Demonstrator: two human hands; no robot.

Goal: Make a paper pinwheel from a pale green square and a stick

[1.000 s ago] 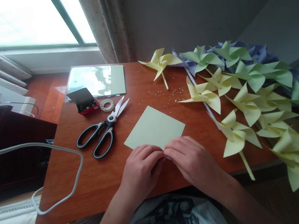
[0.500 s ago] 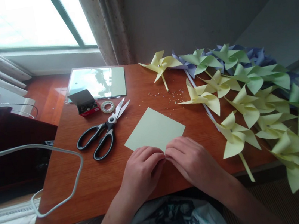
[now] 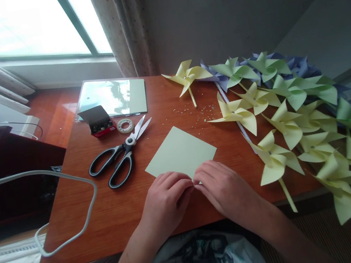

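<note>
A pale green square of paper [image 3: 180, 150] lies flat on the wooden table, turned so that one corner points toward me. My left hand [image 3: 167, 197] and my right hand [image 3: 222, 184] meet at that near corner, fingertips pinched together on the paper. The corner itself is mostly hidden beneath my fingers. To the left of the paper are black-handled scissors [image 3: 125, 152], their blades apart and pointing away to the right.
A roll of tape [image 3: 125, 125] and an open red box [image 3: 98, 122] of small items stand behind the scissors. Sheets in a clear folder [image 3: 113, 97] lie at the back. Yellow pinwheels [image 3: 274, 156], green pinwheels [image 3: 292, 88] and purple ones crowd the right. A white cable [image 3: 94, 206] loops at left.
The view has shifted very slightly. Both hands keep their pinch at the near corner, and the paper stays in place on the table.
</note>
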